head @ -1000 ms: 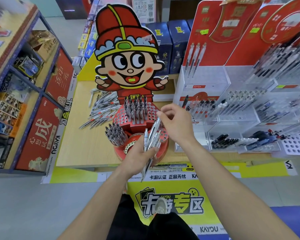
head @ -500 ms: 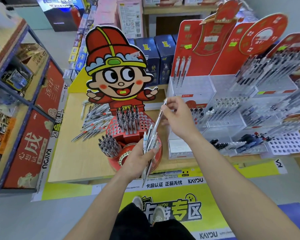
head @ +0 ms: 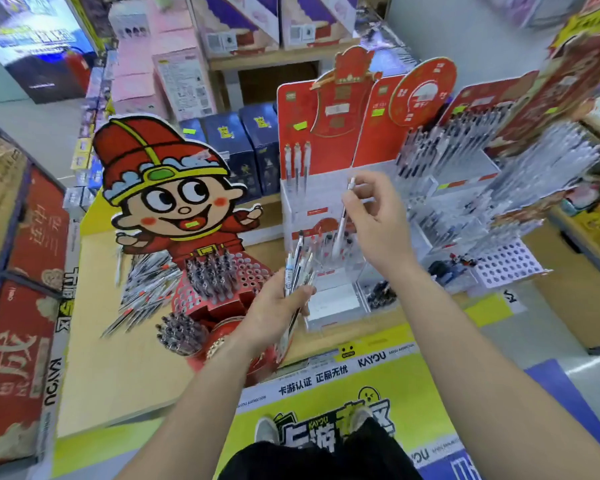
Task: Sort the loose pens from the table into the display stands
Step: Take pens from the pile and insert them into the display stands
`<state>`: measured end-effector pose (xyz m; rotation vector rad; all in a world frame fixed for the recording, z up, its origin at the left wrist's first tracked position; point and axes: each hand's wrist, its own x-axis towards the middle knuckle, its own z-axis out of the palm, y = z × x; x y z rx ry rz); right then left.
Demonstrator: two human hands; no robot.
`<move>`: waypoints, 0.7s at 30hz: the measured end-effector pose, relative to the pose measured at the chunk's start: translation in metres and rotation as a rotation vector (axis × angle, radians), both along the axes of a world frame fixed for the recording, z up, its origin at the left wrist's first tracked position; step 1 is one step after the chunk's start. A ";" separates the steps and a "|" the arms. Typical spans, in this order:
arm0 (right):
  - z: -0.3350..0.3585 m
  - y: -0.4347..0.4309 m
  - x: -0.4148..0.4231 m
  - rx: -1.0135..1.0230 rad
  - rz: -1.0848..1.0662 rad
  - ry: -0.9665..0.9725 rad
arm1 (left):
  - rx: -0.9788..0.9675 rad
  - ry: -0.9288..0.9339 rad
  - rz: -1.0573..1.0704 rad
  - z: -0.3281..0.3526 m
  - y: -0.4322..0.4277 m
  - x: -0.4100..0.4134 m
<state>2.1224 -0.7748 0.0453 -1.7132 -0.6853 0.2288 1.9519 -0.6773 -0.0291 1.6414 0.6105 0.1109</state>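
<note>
A moment ago your right hand (head: 378, 223) was picking at the bunch of pens (head: 297, 268) in your other hand. Now it has pulled one white pen (head: 342, 225) out and carried it over to the clear stand (head: 312, 195). Your thumb and fingers pinch that pen near its top, and it hangs almost straight up and down, tip pointing at the little boxes in the stand. It looks like it is not in a box yet; the tip is blurry, so you cannot tell which box it is over. Your left hand (head: 278, 306) is curled tight round the rest of the bunch, holding it just in front of the red stand (head: 253, 275). So one pen is about ready to drop in, and several more wait in your fist. A big pile of loose pens (head: 142, 292) lies on the table (head: 118, 358) to the left, so there is lots of sorting left to do.
</note>
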 end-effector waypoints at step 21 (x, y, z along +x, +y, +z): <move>-0.108 -0.342 0.340 -0.276 -0.121 -0.010 | 0.085 0.233 0.025 -0.031 -0.282 0.299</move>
